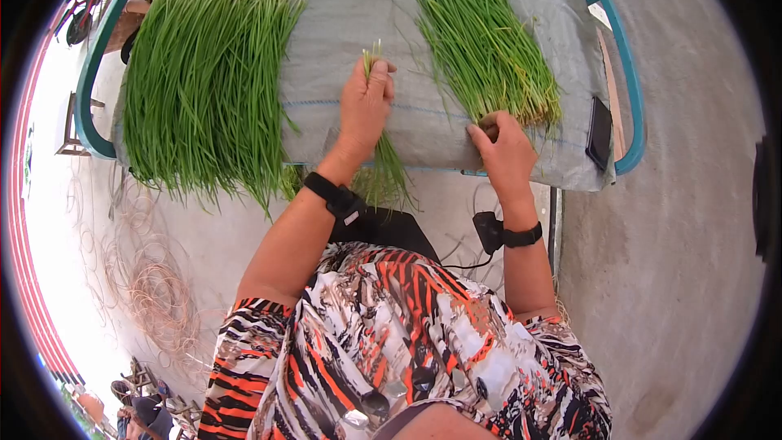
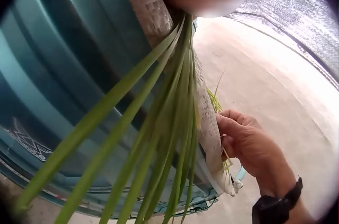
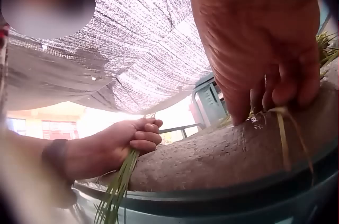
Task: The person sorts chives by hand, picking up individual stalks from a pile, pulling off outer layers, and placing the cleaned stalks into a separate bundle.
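Observation:
My left hand grips a small bunch of garlic chives, pale cut ends up above the thumb and green leaves hanging below the fist. Those leaves fan out close to the left wrist camera. At the front end of the right-hand pile of chives, my right hand has curled fingers and thumb at the stem ends. Thin yellowed stalks hang from under its fingertips. A larger, neatly aligned chive pile lies to the left.
A grey woven sheet covers the surface, with blue-green metal rails at both sides. A dark phone lies at the right edge. Loose coiled strands lie on the floor at left.

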Tool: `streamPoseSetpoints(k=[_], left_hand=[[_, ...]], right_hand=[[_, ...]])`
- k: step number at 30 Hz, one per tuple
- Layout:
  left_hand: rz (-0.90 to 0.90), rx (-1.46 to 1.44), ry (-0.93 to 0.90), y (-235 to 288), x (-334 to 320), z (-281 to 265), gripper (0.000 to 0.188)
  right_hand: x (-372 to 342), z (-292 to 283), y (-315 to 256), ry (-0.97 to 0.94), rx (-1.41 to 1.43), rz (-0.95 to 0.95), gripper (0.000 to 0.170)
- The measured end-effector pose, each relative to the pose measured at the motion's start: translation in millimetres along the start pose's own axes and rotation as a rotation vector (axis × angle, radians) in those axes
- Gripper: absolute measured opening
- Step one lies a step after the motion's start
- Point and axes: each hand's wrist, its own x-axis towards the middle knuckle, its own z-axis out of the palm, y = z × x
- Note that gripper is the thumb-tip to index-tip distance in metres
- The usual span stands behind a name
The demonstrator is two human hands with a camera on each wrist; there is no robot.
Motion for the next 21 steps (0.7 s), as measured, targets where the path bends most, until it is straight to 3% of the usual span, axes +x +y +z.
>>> streamPoseSetpoints(k=[2,8,11,14,17,20,21], left_hand=[[0.009,-0.001,0.007,3.6,2.4,-6.4,0.023],[0.005,0.061,0.060,9.2,0.8,3.0,0.024],[-0.051,0.029,0.036,8.8,2.2,0.4,0.021],[-0.056,0.168,0.064,12.4,0.7,5.3,0.018],[0.280,0.604,0.100,6.6,0.3,11.5,0.017],[0.117,0.572,-0.180,32.6,-27.9,49.1,0.021],[0.162,0.623,-0.271,39.1,-35.3,62.0,0.022]], right_hand=[[2.9,5.9,-0.3,-0.043,0.017,0.042,0.023],[4.4,-7.7,21.2,-0.125,0.620,0.141,0.015],[2.7,-14.2,37.5,-0.313,0.969,0.220,0.016],[1.2,-26.5,37.0,-0.477,1.083,0.325,0.016],[-0.7,-24.7,50.0,-0.523,1.166,0.338,0.017],[-3.8,-33.6,48.8,-0.532,1.133,0.300,0.016],[-5.4,-36.2,48.2,-0.529,1.128,0.287,0.016]])
